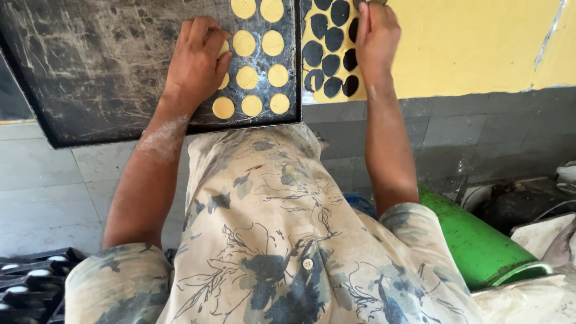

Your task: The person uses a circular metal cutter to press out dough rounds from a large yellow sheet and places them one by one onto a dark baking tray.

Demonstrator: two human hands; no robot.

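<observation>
A black, worn baking tray (90, 72) lies in front of me on the grey surface. Rows of round yellow dough discs (273, 43) fill its right part. My left hand (197, 60) rests on the tray beside these rows, fingers curled over one dough disc (224, 49) at the edge of the rows. To the right lies a rolled yellow dough sheet (468, 42) with several round holes (327, 39) cut out of it. My right hand (376, 33) is on the sheet by the holes, fingers bent around a small grey tool (372, 2) cut off by the frame's top edge.
A grey tiled worktop (468, 138) runs below the tray and sheet. A green cylinder (480, 246) lies at my right hip, with dusty clutter (522, 204) behind it. Dark stacked trays (30, 282) with pale lumps sit at the lower left.
</observation>
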